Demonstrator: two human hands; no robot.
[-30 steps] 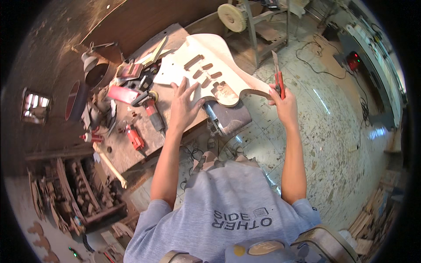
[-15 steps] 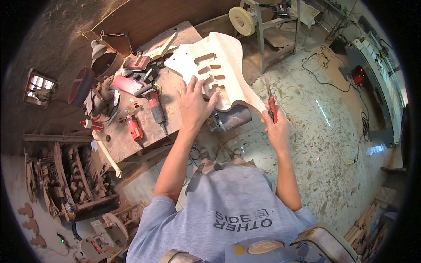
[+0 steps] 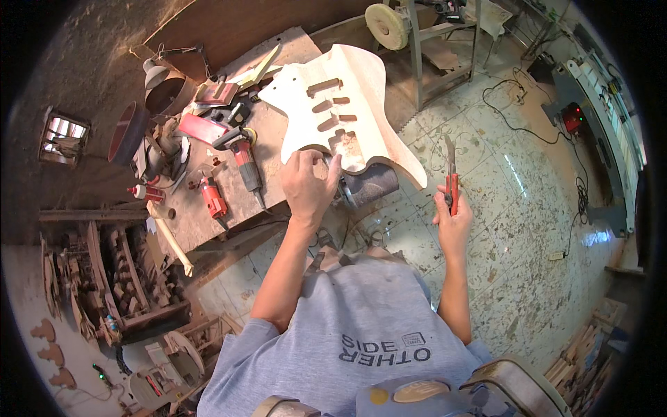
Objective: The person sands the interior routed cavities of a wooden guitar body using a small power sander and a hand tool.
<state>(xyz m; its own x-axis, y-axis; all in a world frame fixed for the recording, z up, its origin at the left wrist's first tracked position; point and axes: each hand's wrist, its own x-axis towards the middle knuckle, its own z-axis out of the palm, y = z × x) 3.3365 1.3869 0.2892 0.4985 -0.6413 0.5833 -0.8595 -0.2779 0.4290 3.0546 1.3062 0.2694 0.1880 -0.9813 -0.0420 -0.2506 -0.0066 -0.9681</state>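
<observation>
A pale, unfinished wooden electric guitar body (image 3: 361, 90) with several routed cavities lies at the workbench corner, overhanging its right edge. My left hand (image 3: 309, 184) is closed on the near edge of the body, its fingers bent at the curved cutout and its thumb beside the lowest cavity. Away from the wood, to its right, my right hand (image 3: 453, 217) grips a red-handled knife (image 3: 453, 184) with the blade pointing up and away. Under the near edge of the body shows a dark grey cylinder (image 3: 372, 186), partly hidden.
On the workbench (image 3: 274, 167) lie a red-and-grey angle grinder (image 3: 244, 167), a smaller red power tool (image 3: 212, 198), a red block (image 3: 201, 127) and a glue bottle (image 3: 146, 193). A buffing wheel (image 3: 387, 28) stands beyond. Cables (image 3: 514, 104) cross the floor at right.
My right hand has come off the body's right tip and moved right with the knife. My left hand has slid from the top face down to the near edge. The body has shifted slightly.
</observation>
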